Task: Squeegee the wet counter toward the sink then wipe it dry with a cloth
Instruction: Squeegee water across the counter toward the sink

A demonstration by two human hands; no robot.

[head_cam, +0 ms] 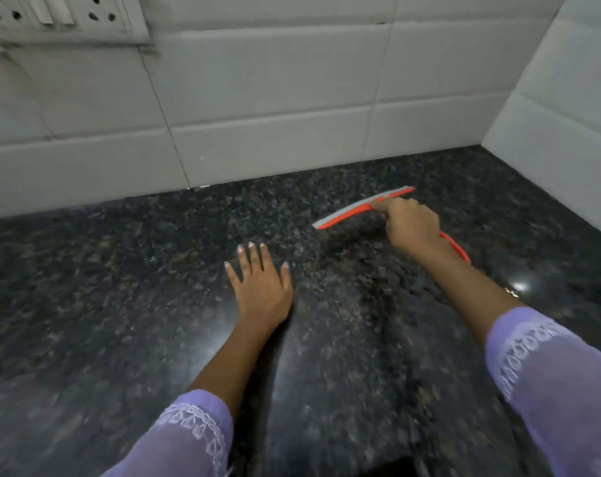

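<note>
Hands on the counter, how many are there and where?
2. The left hand lies flat, fingers spread, on the dark counter near the middle. The right hand is farther back toward the tiled corner, gripping the orange squeegee.

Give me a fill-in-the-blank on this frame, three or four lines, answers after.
1. The squeegee is held in the ____ hand.
2. The left hand lies flat and open on the dark ____ counter.
3. The squeegee's frame is ____, with a grey blade.
4. Both sleeves are ____ with white embroidery.

Answers: right; speckled; orange-red; lilac
</note>
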